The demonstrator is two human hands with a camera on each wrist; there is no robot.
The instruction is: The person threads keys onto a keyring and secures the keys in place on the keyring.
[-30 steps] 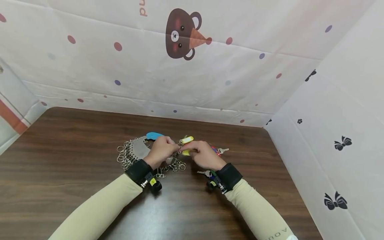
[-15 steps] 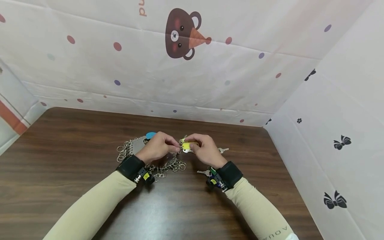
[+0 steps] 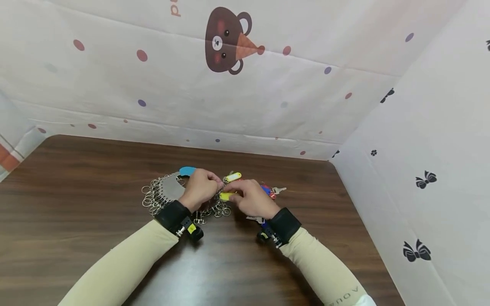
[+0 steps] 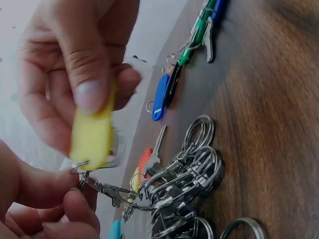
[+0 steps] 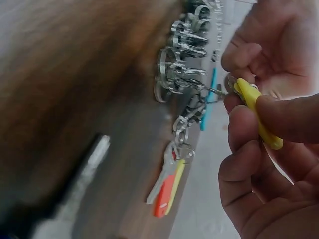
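Observation:
In the head view my left hand and right hand meet over the right end of a grey metal key holder plate with a blue handle. Thumb and fingertips of the right hand pinch a yellow key tag; a key shows partly behind it. My left hand pinches the small ring at the tag's end, seen in the left wrist view, right beside a metal snap clasp on the plate. Rows of clasps and split rings hang along the plate's edge.
A second yellow tag lies just behind the hands. Blue and red tags with a key lie to the right. Another key sits near the right wrist, with a green tag close by. A patterned curtain backs the brown table.
Half a second ago the yellow tag showed higher and more exposed between the hands; now it is lower, with the hands close together over the plate's edge. The head view has shifted slightly.

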